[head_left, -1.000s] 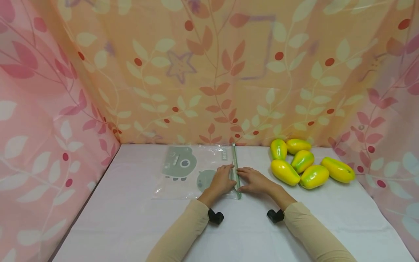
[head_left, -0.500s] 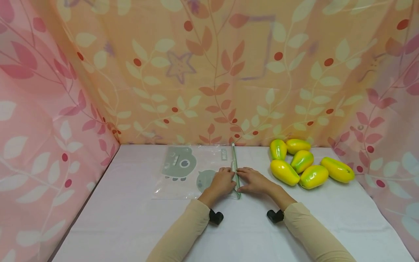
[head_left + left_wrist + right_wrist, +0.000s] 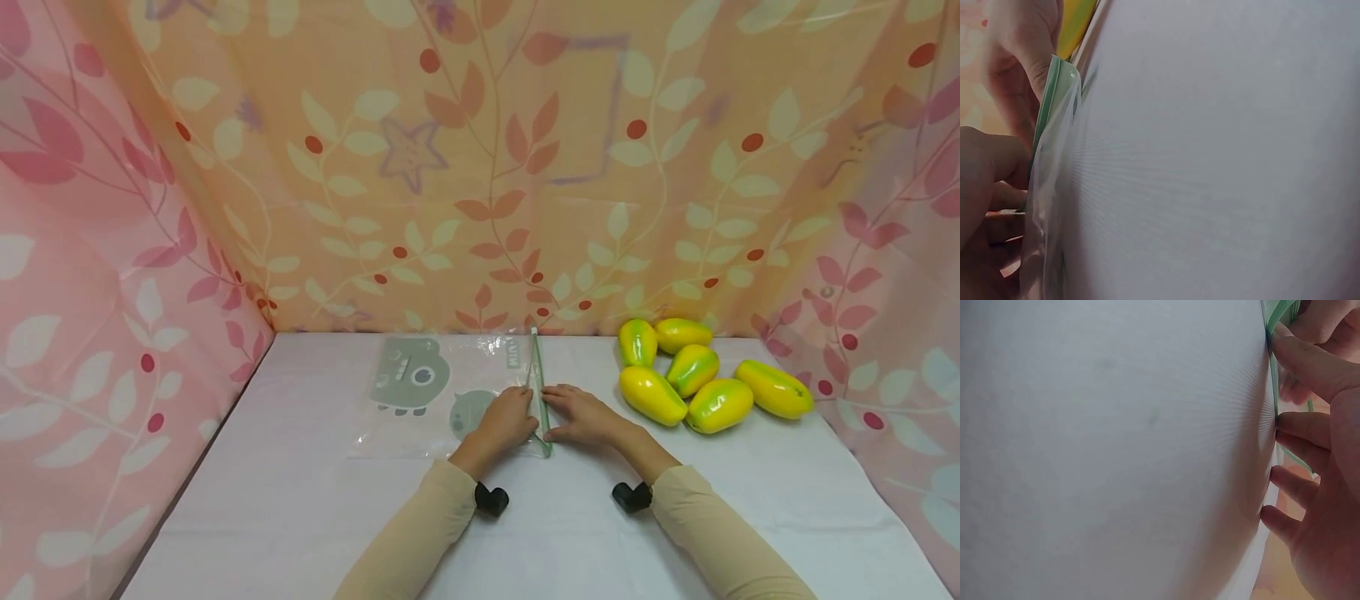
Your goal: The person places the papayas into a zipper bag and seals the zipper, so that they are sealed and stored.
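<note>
A clear zip bag [image 3: 408, 433] printed with grey-green cartoon figures lies flat on the table, its green-edged mouth to the right. My left hand [image 3: 506, 421] pinches the upper green edge and holds it a little apart from the lower one. On the other side of the mouth, my right hand [image 3: 585, 414] rests with spread, fairly straight fingers [image 3: 1294, 487] on the table, touching the lower edge. In the left wrist view the bag's green edge [image 3: 1047, 103] stands raised between both hands. Part of the mouth is hidden behind the left fingers.
Several yellow-green papayas [image 3: 718, 406] lie in a group at the back right, beyond the right hand. A white cloth covers the table [image 3: 570, 533]. Patterned curtains [image 3: 480, 167] stand along the back and both sides.
My left hand has slid slightly towards me along the green edge and a little to the left, and the mouth's two edges stand a bit wider apart. The right hand stays in place.
</note>
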{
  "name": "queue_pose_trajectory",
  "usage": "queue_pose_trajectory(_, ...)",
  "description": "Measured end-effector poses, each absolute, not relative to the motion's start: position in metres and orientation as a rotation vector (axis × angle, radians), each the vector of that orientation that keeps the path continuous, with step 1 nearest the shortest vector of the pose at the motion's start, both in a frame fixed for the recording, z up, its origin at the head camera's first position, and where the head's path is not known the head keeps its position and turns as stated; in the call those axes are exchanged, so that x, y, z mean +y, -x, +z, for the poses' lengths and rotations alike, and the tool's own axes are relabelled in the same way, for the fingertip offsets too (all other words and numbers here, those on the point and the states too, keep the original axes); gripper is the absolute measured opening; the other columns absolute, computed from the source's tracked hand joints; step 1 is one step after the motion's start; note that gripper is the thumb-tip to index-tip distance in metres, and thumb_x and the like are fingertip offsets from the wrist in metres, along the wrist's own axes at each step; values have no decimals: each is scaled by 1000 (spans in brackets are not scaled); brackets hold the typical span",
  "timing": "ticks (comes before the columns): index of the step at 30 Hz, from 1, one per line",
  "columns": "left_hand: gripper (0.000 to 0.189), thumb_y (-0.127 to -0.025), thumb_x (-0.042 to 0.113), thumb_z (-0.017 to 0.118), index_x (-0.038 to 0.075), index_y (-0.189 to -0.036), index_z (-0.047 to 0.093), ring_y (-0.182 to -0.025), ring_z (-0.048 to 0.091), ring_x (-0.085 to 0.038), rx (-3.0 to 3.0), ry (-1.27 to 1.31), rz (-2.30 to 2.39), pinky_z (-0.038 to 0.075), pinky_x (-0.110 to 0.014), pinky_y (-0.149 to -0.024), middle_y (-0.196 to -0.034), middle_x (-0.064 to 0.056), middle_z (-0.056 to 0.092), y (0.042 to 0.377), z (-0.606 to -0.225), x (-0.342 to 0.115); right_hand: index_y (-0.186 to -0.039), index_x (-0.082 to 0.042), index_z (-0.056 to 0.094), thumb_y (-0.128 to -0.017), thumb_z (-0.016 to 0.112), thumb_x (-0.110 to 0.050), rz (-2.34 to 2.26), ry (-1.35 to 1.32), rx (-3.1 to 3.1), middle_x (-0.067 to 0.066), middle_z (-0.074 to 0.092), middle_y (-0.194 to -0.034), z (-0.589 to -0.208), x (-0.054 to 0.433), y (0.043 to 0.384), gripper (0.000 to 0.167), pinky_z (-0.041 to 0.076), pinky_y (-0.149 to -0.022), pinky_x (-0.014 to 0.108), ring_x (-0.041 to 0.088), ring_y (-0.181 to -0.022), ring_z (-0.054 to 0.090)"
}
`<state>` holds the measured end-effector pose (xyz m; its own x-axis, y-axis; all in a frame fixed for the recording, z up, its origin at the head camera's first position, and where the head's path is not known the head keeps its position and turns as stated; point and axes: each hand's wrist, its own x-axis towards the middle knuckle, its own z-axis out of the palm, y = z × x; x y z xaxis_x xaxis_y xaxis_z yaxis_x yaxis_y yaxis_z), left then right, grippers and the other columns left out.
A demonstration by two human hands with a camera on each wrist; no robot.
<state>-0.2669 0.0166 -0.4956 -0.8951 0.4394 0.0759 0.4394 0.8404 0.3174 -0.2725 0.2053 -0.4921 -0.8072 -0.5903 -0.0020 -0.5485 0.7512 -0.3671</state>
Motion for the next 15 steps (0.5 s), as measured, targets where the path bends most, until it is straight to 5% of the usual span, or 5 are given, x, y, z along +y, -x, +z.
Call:
queue_pose_trajectory(7,38,-88,17,59,-1,-120,66,-122,57,-28,-2972,742,-513,48,-39,-101,-131,-16,62,266,-497,16,-135,2,53,-81,76,-39,-548,919,2831,17,50,-145,-493,206,273,72,33,-109,60,42,-136,41)
queue_pose_trajectory(15,48,-85,21,65,-6,-125,60,-123,57,-29,-2965,727,-586,47,-37,-102,-131,-18,60,266,-501,12,-139,-2,51,-83,74,-42,-582,859,2794,14,46,-149,-496,207,273,73,30,-113,58,40,-140,37)
